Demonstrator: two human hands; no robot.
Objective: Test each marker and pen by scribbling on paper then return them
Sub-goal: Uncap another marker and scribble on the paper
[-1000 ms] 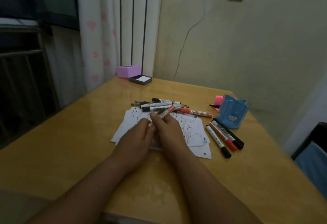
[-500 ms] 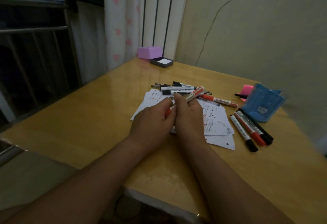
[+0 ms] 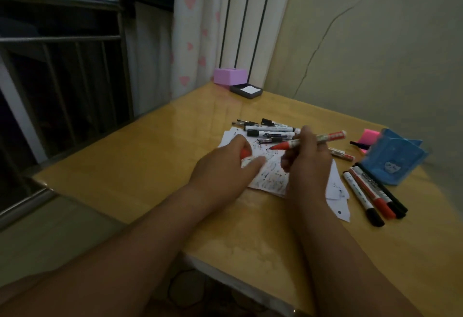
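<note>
My right hand (image 3: 307,158) grips an uncapped red marker (image 3: 290,144), its red tip pointing left just above the scribbled paper (image 3: 271,173). My left hand (image 3: 225,166) holds the marker's red cap (image 3: 245,153) and rests on the paper's left part. Several black-capped markers and pens (image 3: 269,132) lie in a heap at the paper's far edge. Another red marker (image 3: 342,154) lies right of my right hand. Three markers (image 3: 370,189) lie side by side to the right, in front of a blue pen holder (image 3: 393,163).
A pink sticky-note block (image 3: 370,137) and a black pen (image 3: 359,144) lie behind the holder. A purple box (image 3: 230,76) and a dark note tray (image 3: 246,90) sit at the wooden table's (image 3: 140,166) far corner. A railing and curtain stand left.
The two hands have pulled apart: the cap came off the red marker into my left hand, and my right hand now holds the bare tip over the paper. The camera shifted right.
</note>
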